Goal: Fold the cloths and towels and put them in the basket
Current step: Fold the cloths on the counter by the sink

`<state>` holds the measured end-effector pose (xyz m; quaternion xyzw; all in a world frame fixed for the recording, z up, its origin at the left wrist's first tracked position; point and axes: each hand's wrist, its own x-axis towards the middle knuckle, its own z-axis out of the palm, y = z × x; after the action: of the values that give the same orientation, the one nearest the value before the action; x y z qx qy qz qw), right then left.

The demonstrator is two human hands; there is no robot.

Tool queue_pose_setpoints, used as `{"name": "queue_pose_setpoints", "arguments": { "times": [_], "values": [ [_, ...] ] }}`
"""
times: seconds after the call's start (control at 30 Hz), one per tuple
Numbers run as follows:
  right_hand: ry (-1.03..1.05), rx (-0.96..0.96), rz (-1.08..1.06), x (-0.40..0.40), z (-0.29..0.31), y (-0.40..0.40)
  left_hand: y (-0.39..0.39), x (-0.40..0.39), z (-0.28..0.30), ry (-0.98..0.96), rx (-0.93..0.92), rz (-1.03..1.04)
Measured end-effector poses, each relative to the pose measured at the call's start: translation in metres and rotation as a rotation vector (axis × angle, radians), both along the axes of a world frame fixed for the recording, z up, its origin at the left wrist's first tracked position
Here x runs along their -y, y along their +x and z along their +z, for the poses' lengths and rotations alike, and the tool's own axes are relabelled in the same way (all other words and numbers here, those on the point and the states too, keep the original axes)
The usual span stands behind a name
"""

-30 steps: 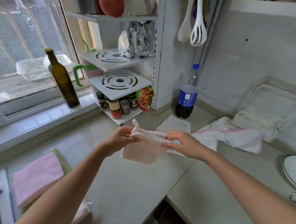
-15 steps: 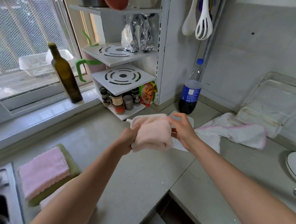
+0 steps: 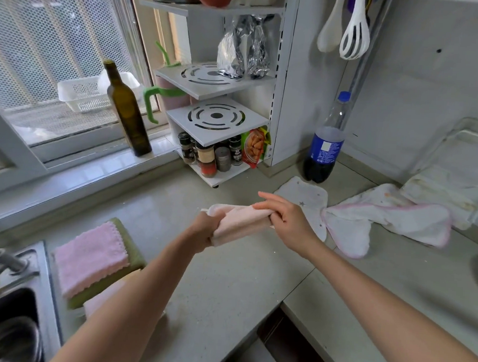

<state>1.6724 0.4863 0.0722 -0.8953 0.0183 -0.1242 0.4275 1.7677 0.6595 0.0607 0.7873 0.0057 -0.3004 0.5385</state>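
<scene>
We hold folded pink cloth above countertop, L hand gripping its end, R hand pinching opp. edge

Bright, even daylight from the window at left. Soft shadows under the arms on the counter. Slightly overexposed beyond the mesh. Wide-angle bending at the edges. Motion blur around the sink; sharper in the centre.
</scene>
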Motion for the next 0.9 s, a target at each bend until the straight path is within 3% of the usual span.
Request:
{"name": "queue_pose_setpoints", "arguments": {
  "times": [0.07, 0.13, 0.2, 0.27, 0.33, 0.4, 0.47, 0.57, 0.7, 0.8, 0.9],
  "values": [
    [-0.021, -0.035, 0.055, -0.007, -0.001, 0.000, 0.008, -0.011, -0.005, 0.034, 0.096, 0.150],
    [0.095, -0.124, 0.078, -0.018, -0.003, -0.004, 0.011, -0.020, -0.003, 0.014, 0.218, 0.201],
    [0.412, -0.229, 0.121, -0.027, -0.002, -0.009, 0.007, -0.028, 0.000, -0.123, 0.332, 0.211],
    [0.921, -0.286, 0.169, -0.034, 0.004, -0.009, -0.001, -0.037, 0.006, -0.254, 0.402, 0.211],
    [1.195, -0.359, 0.027, -0.039, 0.004, 0.001, -0.004, -0.046, 0.006, -0.335, 0.427, 0.207],
    [1.153, -0.506, -0.121, -0.043, -0.003, 0.020, -0.010, -0.051, 0.004, -0.350, 0.445, 0.184],
    [1.076, -0.587, -0.135, -0.054, -0.013, 0.035, -0.018, -0.053, -0.001, -0.303, 0.482, 0.164],
    [0.759, -0.447, -0.288, -0.069, -0.027, 0.046, -0.026, -0.058, -0.009, -0.225, 0.513, 0.216],
    [0.348, -0.109, -0.266, -0.088, -0.032, 0.050, -0.024, -0.070, -0.027, -0.201, 0.352, 0.410],
    [0.133, -0.090, -0.204, -0.102, -0.046, 0.064, -0.021, -0.079, -0.047, -0.163, 0.263, 0.572],
    [0.022, -0.192, -0.170, -0.115, -0.063, 0.085, -0.011, -0.091, -0.059, -0.015, 0.310, 0.667]
  ]
}}
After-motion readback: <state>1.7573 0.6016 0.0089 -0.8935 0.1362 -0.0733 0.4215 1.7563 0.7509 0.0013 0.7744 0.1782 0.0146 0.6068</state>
